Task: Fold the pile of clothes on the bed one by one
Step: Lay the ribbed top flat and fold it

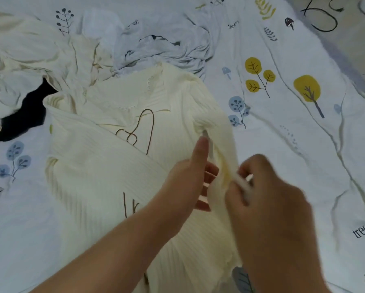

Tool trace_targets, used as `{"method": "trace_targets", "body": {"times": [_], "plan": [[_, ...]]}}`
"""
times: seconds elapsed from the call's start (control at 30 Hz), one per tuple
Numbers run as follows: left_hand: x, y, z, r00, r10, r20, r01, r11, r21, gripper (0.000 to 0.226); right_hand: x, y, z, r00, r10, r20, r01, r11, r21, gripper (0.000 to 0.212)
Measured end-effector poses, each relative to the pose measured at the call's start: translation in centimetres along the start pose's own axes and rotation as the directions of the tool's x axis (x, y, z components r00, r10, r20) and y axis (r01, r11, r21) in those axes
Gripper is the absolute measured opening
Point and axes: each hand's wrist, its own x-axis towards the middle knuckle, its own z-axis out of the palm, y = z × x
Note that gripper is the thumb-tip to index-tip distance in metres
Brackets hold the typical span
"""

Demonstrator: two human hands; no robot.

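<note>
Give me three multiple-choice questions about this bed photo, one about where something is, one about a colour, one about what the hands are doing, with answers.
1. Where does the crumpled pale grey garment lie relative to the cream ribbed knit top?
A. Beyond it, farther from the person
B. Under the person's forearms
C. On the floor

2. What colour is the line drawing on the ribbed top's front?
A. Bright red
B. Brown
C. Green

3. What are the hands doing?
A. Both lie flat on the printed bedsheet
B. Both hold a fold of the ribbed top at its right side
C. One holds a hanger

Answers: 1 A, the grey garment sits past the top's collar. 2 B, the thin outline reads brown against the cream. 3 B, the left hand and right hand each have a grip on raised cream fabric between them.
</note>
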Motion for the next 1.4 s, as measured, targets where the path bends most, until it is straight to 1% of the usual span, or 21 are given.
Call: {"method": "trace_targets", "body": {"times": [0.07,0.17,0.27,0.3,0.37,0.43,0.47,0.57,0.63,0.7,0.73,0.77,0.8,0.87,0.9,0.97,1.03,1.1,1.2,1.27,1.4], "plan": [[-0.6,0.7,-1.0,0.997,-0.005,0.077,0.009,0.999,-0.047,0.042,-0.8,-1.5,1.2,0.984,-0.133,0.115,0.133,0.991,0.007,0.016],[-0.4,-0.4,-4.3,1.0,-0.021,-0.015,0.018,0.986,-0.163,0.022,-1.9,-2.4,3.9,0.946,-0.255,0.201,0.225,0.961,0.159,0.036],[0.3,-3.3,-8.3,0.977,-0.213,-0.025,0.18,0.875,-0.449,0.024,-2.6,-1.6,7.4,0.94,-0.223,0.258,0.189,0.971,0.15,0.039],[0.7,-4.7,-9.4,0.955,-0.285,-0.084,0.214,0.858,-0.467,0.024,-2.5,-1.1,8.5,0.939,-0.192,0.284,0.178,0.981,0.076,0.039],[1.5,-7.4,-11.1,0.886,-0.3,-0.353,0.227,0.946,-0.233,0.019,-2.1,0.3,10.3,0.919,-0.132,0.372,0.2,0.968,-0.151,0.045],[2.1,-9.3,-12.0,0.772,-0.111,-0.626,0.226,0.968,0.106,0.005,-1.8,1.4,11.3,0.898,-0.073,0.433,0.219,0.929,-0.298,0.044],[2.2,-9.7,-12.0,0.719,0.006,-0.695,0.225,0.944,0.242,0.011,-1.7,1.6,11.5,0.904,-0.055,0.423,0.206,0.925,-0.32,0.039],[2.1,-9.6,-10.5,0.726,0.29,-0.624,0.133,0.831,0.54,0.036,-1.7,1.4,11.1,0.968,-0.125,0.22,0.181,0.949,-0.259,0.033],[2.3,-9.5,-9.3,0.797,0.282,-0.534,0.164,0.75,0.641,0.043,-2.2,-0.1,10.4,0.966,-0.209,0.155,0.233,0.96,-0.155,0.041],[2.4,-9.1,-9.4,0.836,0.222,-0.502,0.198,0.731,0.653,0.025,-3.0,-2.3,10.0,0.937,-0.331,0.114,0.337,0.94,-0.047,0.031],[2.5,-8.8,-10.0,0.834,0.189,-0.518,0.162,0.814,0.558,0.012,-3.6,-3.1,10.0,0.904,-0.406,0.132,0.407,0.913,0.027,0.025],[2.6,-8.4,-10.9,0.848,0.103,-0.521,0.104,0.93,0.354,0.002,-4.1,-3.7,10.3,0.859,-0.485,0.165,0.478,0.875,0.079,0.02],[2.4,-7.8,-11.7,0.89,-0.009,-0.457,0.035,0.998,0.048,0.008,-4.4,-4.1,10.4,0.8,-0.558,0.222,0.551,0.829,0.098,0.02],[1.6,-7.0,-13.5,0.977,-0.117,-0.181,0.005,0.852,-0.524,0.019,-4.1,-4.5,10.3,0.67,-0.627,0.397,0.618,0.768,0.169,0.032],[1.5,-7.2,-14.2,0.98,-0.146,-0.138,0.037,0.805,-0.592,0.023,-3.5,-4.6,10.2,0.643,-0.616,0.456,0.592,0.777,0.216,0.036],[1.4,-8.2,-15.1,0.921,-0.236,-0.309,0.11,0.92,-0.376,0.021,-1.6,-4.2,10.1,0.672,-0.542,0.505,0.476,0.838,0.266,0.044],[1.4,-9.4,-15.6,0.773,-0.167,-0.612,0.216,0.976,0.006,0.023,0.9,-3.2,10.4,0.81,-0.478,0.339,0.407,0.875,0.261,0.038],[0.9,-9.6,-15.1,0.702,-0.023,-0.711,0.24,0.948,0.207,0.032,4.4,-2.3,10.6,0.92,-0.375,0.119,0.352,0.92,0.174,0.034],[-0.2,-10.0,-13.6,0.75,0.005,-0.661,0.259,0.918,0.301,0.05,10.6,-1.9,11.4,0.956,-0.288,-0.059,0.291,0.956,0.035,0.053],[-0.8,-10.9,-13.2,0.811,-0.005,-0.585,0.264,0.895,0.359,0.046,14.3,-2.3,11.9,0.953,-0.303,-0.007,0.302,0.951,-0.07,0.058],[-1.1,-12.5,-14.1,0.901,0.045,-0.432,0.201,0.839,0.507,0.016,19.0,-2.8,12.6,0.886,-0.414,0.208,0.46,0.835,-0.302,0.039]]}}
